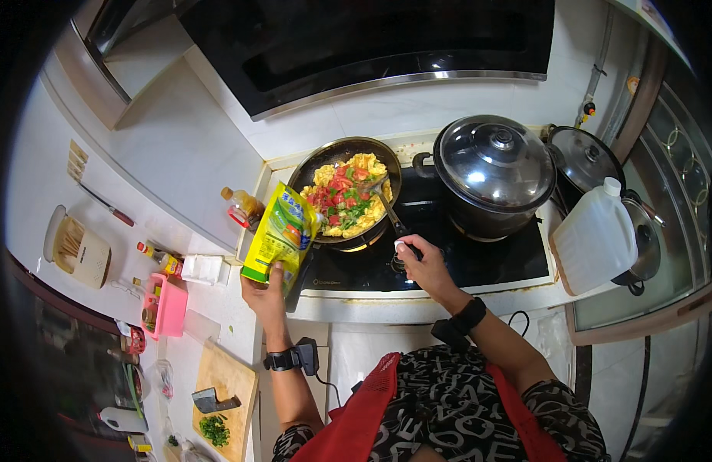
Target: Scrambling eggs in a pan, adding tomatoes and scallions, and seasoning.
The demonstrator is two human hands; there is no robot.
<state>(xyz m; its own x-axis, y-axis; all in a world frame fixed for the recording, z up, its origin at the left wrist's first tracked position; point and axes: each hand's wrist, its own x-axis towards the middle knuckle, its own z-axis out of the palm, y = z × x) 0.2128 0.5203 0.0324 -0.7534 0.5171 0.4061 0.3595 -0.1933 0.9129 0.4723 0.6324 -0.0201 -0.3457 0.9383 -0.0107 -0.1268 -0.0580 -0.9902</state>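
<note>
My left hand [265, 291] grips the lower end of a yellow and green seasoning pouch [282, 231], whose spout end reaches over the near left rim of a frying pan [392, 156]. In my right hand [420, 263] are the dark handle of a metal spatula [390, 213] and a small white thing, perhaps a cap, between the fingers. The spatula's blade rests in the scrambled eggs [361, 161], among chopped tomato [337, 196] and green pieces. The pan sits on the left burner of a black glass gas hob [356, 280].
On the right burner stands a lidded pot [494, 167], with a plastic jug [595, 237] and more lidded pans [587, 156] beyond. At left are an oil bottle [246, 205], a pink caddy [171, 306] and a cutting board [231, 375] with a cleaver [214, 400] and chopped greens [215, 430].
</note>
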